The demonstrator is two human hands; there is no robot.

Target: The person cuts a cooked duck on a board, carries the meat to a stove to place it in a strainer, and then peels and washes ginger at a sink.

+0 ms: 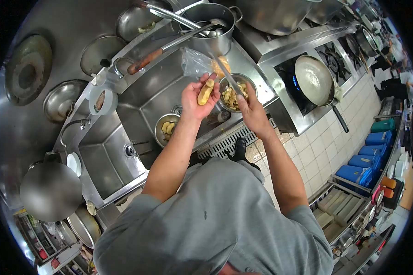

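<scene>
A partly peeled, knobbly yellow piece of ginger (205, 93) rests in the upturned palm of my left hand (195, 98), with the fingers curled around it. My right hand (253, 112) grips a knife (228, 77), its long blade angled up and to the left, apart from the ginger. Beneath my right hand is a metal bowl (221, 85) of peelings and scraps (229, 97). A smaller metal bowl (157, 133) with several peeled yellow pieces (168, 127) stands below my left forearm at the sink. The knife's handle is mostly hidden by my fingers.
A clear plastic bag (195, 63) lies beyond my hands, near a large pot (220, 43) with ladles across it. To the right, a wok (314, 80) sits by a lit blue flame. Two sink basins (108, 158) extend left. Blue bins (353, 174) line the right side.
</scene>
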